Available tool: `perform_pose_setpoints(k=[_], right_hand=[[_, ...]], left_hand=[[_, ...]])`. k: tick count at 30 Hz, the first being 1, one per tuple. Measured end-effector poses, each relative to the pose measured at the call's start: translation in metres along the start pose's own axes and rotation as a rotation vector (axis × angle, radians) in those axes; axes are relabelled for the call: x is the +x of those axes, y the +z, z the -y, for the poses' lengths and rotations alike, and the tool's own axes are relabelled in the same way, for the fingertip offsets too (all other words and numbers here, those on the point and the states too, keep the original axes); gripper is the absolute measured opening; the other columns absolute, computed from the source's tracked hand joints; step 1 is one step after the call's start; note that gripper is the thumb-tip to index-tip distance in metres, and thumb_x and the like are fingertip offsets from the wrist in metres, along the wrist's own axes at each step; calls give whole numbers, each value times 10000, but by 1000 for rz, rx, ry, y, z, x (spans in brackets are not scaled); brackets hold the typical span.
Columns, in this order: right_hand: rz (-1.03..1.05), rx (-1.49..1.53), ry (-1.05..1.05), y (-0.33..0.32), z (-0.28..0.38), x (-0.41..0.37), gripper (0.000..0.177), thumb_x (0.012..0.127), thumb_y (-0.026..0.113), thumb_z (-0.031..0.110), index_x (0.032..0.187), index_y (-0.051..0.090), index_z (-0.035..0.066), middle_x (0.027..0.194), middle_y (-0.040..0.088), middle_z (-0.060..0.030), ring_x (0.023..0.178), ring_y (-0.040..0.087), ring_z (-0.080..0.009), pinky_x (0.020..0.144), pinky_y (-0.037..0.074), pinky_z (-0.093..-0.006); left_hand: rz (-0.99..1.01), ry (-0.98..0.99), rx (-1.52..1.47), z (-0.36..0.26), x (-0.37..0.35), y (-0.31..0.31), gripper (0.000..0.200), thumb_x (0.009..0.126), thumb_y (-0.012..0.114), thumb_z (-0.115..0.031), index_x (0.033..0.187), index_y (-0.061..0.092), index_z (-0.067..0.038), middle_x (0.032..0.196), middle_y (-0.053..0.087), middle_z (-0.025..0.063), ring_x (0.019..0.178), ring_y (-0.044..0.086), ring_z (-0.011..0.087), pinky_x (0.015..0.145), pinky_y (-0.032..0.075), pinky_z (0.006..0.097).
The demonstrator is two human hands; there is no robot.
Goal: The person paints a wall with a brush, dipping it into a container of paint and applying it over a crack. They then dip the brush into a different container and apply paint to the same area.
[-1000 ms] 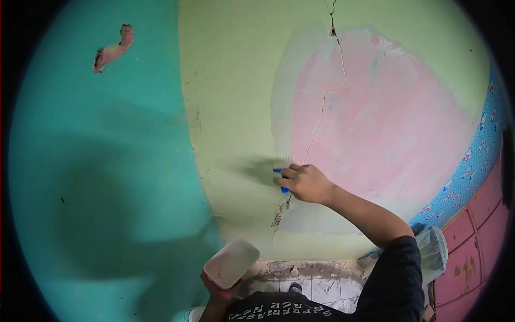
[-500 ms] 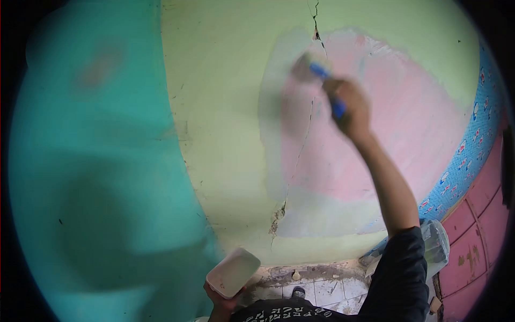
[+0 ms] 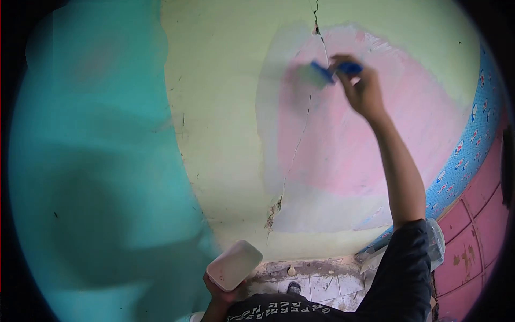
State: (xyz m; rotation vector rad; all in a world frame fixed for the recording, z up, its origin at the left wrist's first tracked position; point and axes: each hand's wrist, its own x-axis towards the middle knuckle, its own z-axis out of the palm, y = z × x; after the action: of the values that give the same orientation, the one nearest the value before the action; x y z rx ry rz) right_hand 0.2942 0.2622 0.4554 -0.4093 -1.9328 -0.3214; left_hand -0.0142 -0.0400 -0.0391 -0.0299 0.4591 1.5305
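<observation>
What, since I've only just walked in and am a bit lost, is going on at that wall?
A person is at a cracked wall. Their right hand holds a blue-handled brush over the pink patch, near the upper part of the long crack. Blur hides whether the bristles touch the wall. Their left hand holds a pale, open container low down. The crack shows as a dark line, with a crumbled spot near its lower end.
</observation>
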Motion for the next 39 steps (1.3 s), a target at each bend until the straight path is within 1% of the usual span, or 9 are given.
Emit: perform_pose_setpoints(k=[4, 8, 12, 17, 22, 24, 30, 34, 39], right_hand=[[-328, -441, -258, 2, 5, -3, 241, 867, 701, -23, 1082, 721, 84, 1049, 717, -88, 873, 707, -253, 686, 571, -370], [-42, -556, -364, 58, -9, -109, 420, 757, 724, 25, 1154, 710, 161, 1078, 667, -86, 905, 672, -264, 643, 566, -370], [308, -396, -393, 121, 21, -255, 324, 849, 630, 139, 1171, 666, 153, 1160, 650, -157, 1051, 679, -279, 750, 588, -360], [616, -106, -178, 125, 51, -281, 294, 778, 712, 59, 1068, 685, 91, 1105, 683, -111, 1013, 688, -281, 773, 592, -396], [343, 97, 168, 58, 13, -159, 295, 867, 683, -80, 1150, 694, 1, 1078, 717, -160, 983, 702, -329, 852, 553, -369], [128, 124, 177, 23, -8, -113, 298, 891, 641, -111, 1157, 704, 6, 1075, 731, -110, 940, 715, -212, 835, 557, -324], [-431, -344, -89, 9, -14, -98, 183, 879, 726, -22, 1020, 742, 92, 1026, 734, -87, 880, 720, -288, 746, 564, -349], [-48, -469, -157, 60, -19, -217, 442, 749, 721, 13, 1163, 751, 164, 1139, 698, -144, 1001, 698, -316, 744, 591, -403], [353, -185, -42, 104, 26, -367, 399, 728, 705, 58, 1123, 705, 115, 1216, 667, -156, 1078, 681, -336, 836, 603, -418]], left_hand=[[3, 33, -28, -2, -7, 2, 812, 866, 415, -734, 1478, 517, -211, 1439, 570, 126, 1238, 584, 507, 778, 583, 686], [54, 53, -75, -4, -12, -6, 818, 869, 421, -732, 1477, 514, -193, 1436, 569, 134, 1229, 588, 514, 788, 586, 688], [18, 41, -91, -4, -17, -8, 801, 883, 419, -713, 1489, 500, -194, 1447, 556, 146, 1243, 572, 527, 808, 577, 702], [62, 18, -32, 0, -12, -23, 792, 897, 406, -694, 1510, 475, -196, 1490, 513, 153, 1287, 536, 533, 862, 554, 722], [68, 31, -31, 11, -10, -25, 795, 900, 405, -693, 1520, 465, -198, 1506, 496, 164, 1300, 522, 541, 875, 542, 733], [72, 39, -43, 14, -9, -22, 793, 900, 406, -697, 1516, 470, -201, 1505, 499, 161, 1296, 527, 538, 868, 545, 731], [0, 86, -66, 31, -17, -4, 778, 901, 410, -695, 1488, 496, -191, 1479, 525, 144, 1257, 561, 516, 831, 563, 722], [-42, 150, -35, 47, -12, 8, 770, 905, 412, -678, 1481, 500, -175, 1442, 552, 146, 1225, 583, 509, 796, 581, 705], [-58, 166, -43, 76, -15, 31, 760, 915, 411, -654, 1487, 491, -160, 1409, 575, 152, 1184, 614, 502, 778, 597, 684]])
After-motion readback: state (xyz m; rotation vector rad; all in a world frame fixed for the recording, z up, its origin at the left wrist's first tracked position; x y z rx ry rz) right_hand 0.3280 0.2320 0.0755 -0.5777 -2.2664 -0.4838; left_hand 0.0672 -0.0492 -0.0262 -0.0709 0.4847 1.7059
